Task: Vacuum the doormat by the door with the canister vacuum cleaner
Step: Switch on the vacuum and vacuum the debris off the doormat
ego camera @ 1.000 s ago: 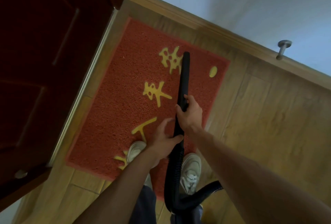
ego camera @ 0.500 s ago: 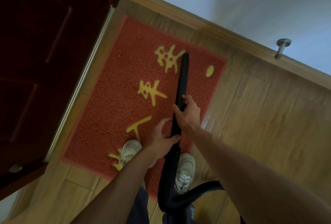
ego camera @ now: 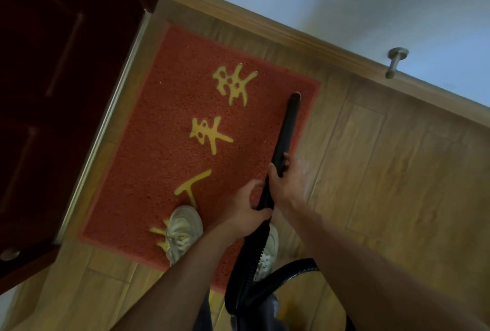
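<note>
Black wand (ego camera: pixel 290 124) farther right, fingers (ego camera: pixel 274 175) around it.

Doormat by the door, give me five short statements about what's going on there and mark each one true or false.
1. The left hand and the right hand both grip the black vacuum wand. True.
2. The wand's tip is off the doormat. False: it lies over the mat, near its far right corner.
3. The doormat is blue. False: it is red with yellow characters.
4. A pale shoe stands on the doormat. True.
5. A metal door stopper sticks out near the skirting. True.
</note>
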Tool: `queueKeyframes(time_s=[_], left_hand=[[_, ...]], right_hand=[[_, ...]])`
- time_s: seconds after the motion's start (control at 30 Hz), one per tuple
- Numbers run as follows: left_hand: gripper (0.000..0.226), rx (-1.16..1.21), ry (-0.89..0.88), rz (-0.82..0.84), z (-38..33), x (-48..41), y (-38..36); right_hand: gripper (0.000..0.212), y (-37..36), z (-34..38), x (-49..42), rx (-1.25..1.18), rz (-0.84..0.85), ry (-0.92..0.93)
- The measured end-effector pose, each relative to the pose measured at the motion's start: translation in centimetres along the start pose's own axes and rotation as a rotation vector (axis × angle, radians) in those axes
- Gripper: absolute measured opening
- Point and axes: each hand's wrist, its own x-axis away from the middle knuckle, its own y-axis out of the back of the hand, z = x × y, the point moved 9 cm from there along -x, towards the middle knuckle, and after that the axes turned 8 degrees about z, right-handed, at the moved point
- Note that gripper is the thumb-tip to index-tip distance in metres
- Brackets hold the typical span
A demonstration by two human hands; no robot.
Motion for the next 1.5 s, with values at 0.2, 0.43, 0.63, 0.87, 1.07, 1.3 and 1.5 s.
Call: queueKeyframes(time_s=[0.2, 0.43, 0.63, 0.87, 1.07, 1.3, 1.5], left_hand=[[0.051, -0.018, -0.004, -0.003, -0.6, 0.0, -1.3], [0.049, 0.025, 0.025, -0.015, 2.0, 2.9, -2.5], [0.047, 0.085, 0.036, -0.01, 4.6, 5.9, -2.5], [0.046, 0.162, 0.054, -0.037, 8.1, 8.6, -1.7], [0.043, 0.264, 0.104, -0.054, 10.5, 10.8, -0.2], [0.042, 0.453, 0.161, -0.094, 12.2, 12.6, 1.4], [0.04, 0.497, 0.161, -0.149, 11.5, 12.7, 2.3]], right_hand=[[0.044, 1.4, -1.0, -0.1, -0.02, 0.014, -0.021], [0.038, 1.0, -2.0, 3.1, -0.024, 0.069, -0.026], [0.038, -1.5, -2.7, 6.5, -0.035, 0.128, -0.035], [0.029, -4.7, -3.0, 9.5, -0.066, 0.183, -0.04], [0.037, -7.8, -1.4, 10.8, 0.005, 0.248, -0.004], [0.038, -11.3, 1.2, 11.6, 0.079, 0.357, 0.082], [0.029, -12.4, 2.8, 10.5, 0.157, 0.45, 0.132]])
